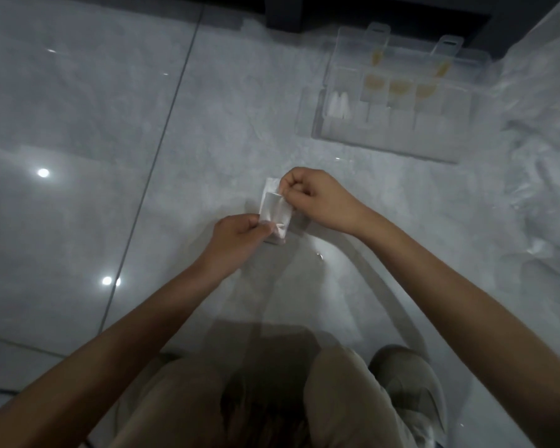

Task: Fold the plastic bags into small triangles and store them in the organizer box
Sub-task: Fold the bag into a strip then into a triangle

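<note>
A white plastic bag [274,210], folded into a narrow strip, is held just above the grey tiled floor in the middle of the view. My left hand [240,239] pinches its near end. My right hand [314,197] pinches its upper right edge with curled fingers. The clear organizer box [392,137] lies open on the floor at the upper right, well beyond my right hand. Two folded white triangles [339,105] sit in its left compartment, and yellowish folded bags [398,87] fill several middle compartments.
A heap of loose clear plastic bags [543,176] covers the floor along the right side. A dark piece of furniture [385,14] stands behind the box. My knees in beige trousers [337,399] and a shoe [411,383] are at the bottom.
</note>
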{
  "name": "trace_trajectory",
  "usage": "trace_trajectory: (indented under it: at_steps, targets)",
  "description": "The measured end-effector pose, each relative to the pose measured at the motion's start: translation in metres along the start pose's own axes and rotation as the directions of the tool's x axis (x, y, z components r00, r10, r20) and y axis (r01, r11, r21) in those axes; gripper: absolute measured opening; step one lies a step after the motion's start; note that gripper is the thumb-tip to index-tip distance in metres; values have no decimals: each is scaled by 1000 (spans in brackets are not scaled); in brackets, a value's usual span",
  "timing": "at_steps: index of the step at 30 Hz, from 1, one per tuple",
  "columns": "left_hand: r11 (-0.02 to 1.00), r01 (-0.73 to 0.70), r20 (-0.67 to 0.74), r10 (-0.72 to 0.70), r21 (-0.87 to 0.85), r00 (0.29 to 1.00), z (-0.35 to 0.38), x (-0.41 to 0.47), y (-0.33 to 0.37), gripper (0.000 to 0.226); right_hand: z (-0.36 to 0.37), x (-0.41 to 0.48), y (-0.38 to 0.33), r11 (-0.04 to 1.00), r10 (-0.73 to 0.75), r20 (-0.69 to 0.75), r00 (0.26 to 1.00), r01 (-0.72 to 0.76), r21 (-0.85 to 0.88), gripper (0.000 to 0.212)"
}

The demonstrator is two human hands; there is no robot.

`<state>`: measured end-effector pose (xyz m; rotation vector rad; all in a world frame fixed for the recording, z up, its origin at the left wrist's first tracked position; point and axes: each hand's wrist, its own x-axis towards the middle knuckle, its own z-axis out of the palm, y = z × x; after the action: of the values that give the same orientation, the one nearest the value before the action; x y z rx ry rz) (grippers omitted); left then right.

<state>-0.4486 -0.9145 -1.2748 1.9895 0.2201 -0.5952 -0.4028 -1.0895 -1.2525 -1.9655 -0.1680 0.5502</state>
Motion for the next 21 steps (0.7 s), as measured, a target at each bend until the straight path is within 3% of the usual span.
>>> trace_trajectory:
  at_steps: [4, 8, 13, 16, 21]
  targets:
    - [993, 114, -1, -114, -27, 993, 1, 1, 11, 37, -4, 5, 1, 996, 34, -27, 999, -32, 89, 16]
    - [987, 159, -29, -159, -13, 987, 1, 0, 16, 39, -7, 11, 6, 995, 1, -3, 1000, -1, -96, 12]
    - [978, 204, -36, -205, -31, 978, 1, 3, 22, 45, -5, 19, 6, 991, -78, -46, 996, 72, -115, 12]
    - [973, 224, -29, -226, -45, 974, 0, 5, 26, 44, -3, 22, 12, 994, -44, -62, 997, 38, -99, 8]
    - [973, 233, -30, -233, -1, 972, -2, 10, 30, 19, 2, 29, 14, 992, 13, -86, 996, -23, -122, 7]
